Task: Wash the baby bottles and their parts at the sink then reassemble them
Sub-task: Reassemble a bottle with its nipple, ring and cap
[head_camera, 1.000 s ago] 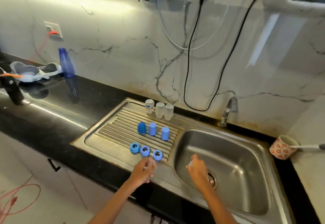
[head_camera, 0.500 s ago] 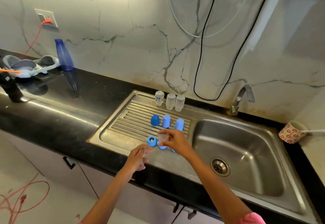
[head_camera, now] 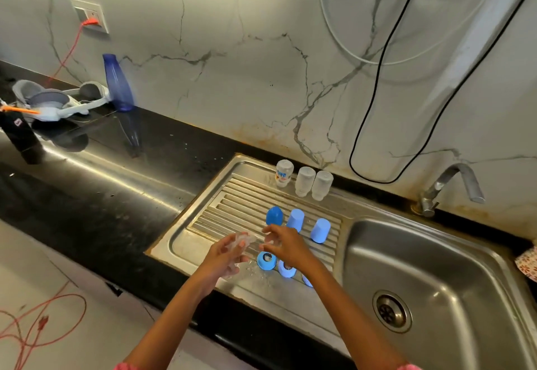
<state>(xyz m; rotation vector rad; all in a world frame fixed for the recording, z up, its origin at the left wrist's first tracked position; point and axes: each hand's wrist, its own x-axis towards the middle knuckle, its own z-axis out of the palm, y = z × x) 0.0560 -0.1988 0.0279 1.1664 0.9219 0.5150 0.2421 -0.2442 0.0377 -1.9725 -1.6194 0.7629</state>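
Observation:
Three clear baby bottles [head_camera: 305, 180] stand upside down at the back of the steel drainboard [head_camera: 220, 212]. In front of them stand three blue caps [head_camera: 295, 220], and nearer me lie three blue collar rings [head_camera: 266, 260]. My left hand [head_camera: 225, 256] hovers over the drainboard's front left and grips a clear silicone nipple [head_camera: 242, 239], which is blurred. Just right of it, above the rings, my right hand [head_camera: 286, 246] pinches another small clear nipple [head_camera: 270, 241] in its fingertips. The right forearm covers part of the rightmost ring [head_camera: 307, 280].
The sink basin [head_camera: 436, 268] with its drain [head_camera: 392, 310] lies to the right, the tap [head_camera: 447, 186] behind it. A patterned cup [head_camera: 527, 265] peeks in at the right edge. On the black counter at the left stand a blue bottle [head_camera: 118, 83], a grey headset [head_camera: 55, 102] and a black object [head_camera: 20, 137].
My right hand came from the basin to the drainboard with a clear nipple and now meets my left hand above the rings. The view has tilted down and left.

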